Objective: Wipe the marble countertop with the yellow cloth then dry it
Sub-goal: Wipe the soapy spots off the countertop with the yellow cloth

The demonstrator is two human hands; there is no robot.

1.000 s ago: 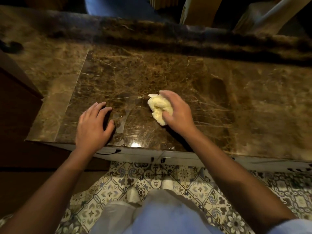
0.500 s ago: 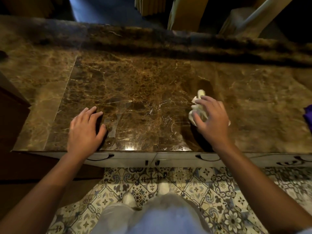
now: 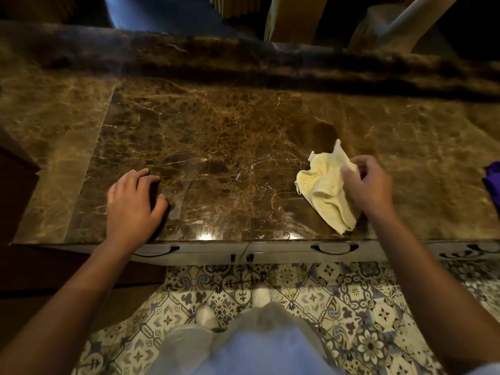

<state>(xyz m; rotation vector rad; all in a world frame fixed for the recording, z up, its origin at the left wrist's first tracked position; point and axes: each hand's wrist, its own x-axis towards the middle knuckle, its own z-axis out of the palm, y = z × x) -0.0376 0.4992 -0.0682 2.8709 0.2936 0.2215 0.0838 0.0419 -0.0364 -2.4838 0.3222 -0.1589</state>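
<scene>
Yellow cloth (image 3: 326, 188) lies bunched on the marble countertop (image 3: 216, 136) near its front edge — the right hand (image 3: 368, 188) pinches its right side with curled fingers. Left hand (image 3: 132, 204) rests on the marble, fingers loosely spread.

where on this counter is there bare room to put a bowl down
Bare marble lies between the left hand and the yellow cloth, and in the band behind both, up to the raised back ledge. The right end is tighter: the right hand pinches the cloth there, and a purple thing sits at the edge.
</scene>
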